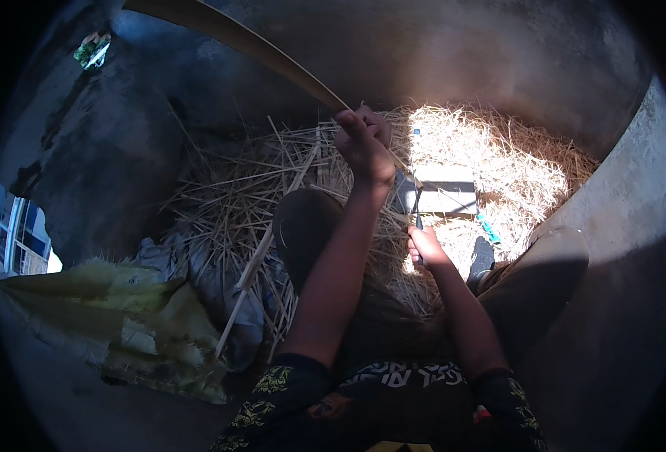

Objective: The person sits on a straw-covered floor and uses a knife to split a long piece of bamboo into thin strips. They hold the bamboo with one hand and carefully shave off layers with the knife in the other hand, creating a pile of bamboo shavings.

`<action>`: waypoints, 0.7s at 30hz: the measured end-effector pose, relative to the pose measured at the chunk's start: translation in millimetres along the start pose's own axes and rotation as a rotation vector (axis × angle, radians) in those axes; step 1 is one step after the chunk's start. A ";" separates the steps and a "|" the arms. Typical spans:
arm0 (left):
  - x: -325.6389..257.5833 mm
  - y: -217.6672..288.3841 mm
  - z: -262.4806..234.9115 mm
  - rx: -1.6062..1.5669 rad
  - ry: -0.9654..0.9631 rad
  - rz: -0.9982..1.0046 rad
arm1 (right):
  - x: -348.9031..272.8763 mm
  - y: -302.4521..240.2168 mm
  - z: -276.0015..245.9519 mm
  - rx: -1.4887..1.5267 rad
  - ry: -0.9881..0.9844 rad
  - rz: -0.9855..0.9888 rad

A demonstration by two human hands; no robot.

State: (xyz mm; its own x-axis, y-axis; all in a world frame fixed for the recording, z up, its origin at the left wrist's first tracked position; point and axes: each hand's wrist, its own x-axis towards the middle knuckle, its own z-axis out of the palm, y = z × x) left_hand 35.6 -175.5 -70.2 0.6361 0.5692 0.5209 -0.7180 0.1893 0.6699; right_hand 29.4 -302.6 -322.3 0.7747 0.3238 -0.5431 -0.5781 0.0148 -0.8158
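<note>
Two bare forearms are extending from the lower edge, the left hand [366, 151] sitting higher and farther out than the right hand [426, 245]. The left is gripping a long, curved strip [246, 44] that is arching up-left before the wall [453, 56]; the right is clasping a dark tool [419, 221], probably a knife, near a pale block [447, 199]. Straw [529, 151] is bordering the block; open air is separating the hands.

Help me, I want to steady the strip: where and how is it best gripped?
Probably by its free stretch: take the strip from the left, pinching across its broad faces. It looks flat and bowed, running toward the picture's upper left from the left hand, away from the tool in the right hand.
</note>
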 end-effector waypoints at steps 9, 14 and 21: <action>5.6 -1.8 5.7 0.007 -0.029 0.016 | -24.5 -20.9 6.8 -0.471 0.376 -0.520; -8.7 3.4 -0.9 0.072 -0.034 0.072 | -63.3 -57.0 50.1 -0.490 0.370 -0.741; -9.7 5.0 4.0 0.051 -0.066 0.062 | -1.4 2.9 -21.9 -0.752 0.433 -0.123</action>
State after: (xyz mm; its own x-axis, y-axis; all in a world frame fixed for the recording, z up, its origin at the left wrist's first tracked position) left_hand 26.9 -183.2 -69.8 0.6097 0.5243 0.5945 -0.7420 0.1137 0.6607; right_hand 32.2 -323.7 -328.3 0.9378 -0.0295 -0.3460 -0.2805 -0.6515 -0.7048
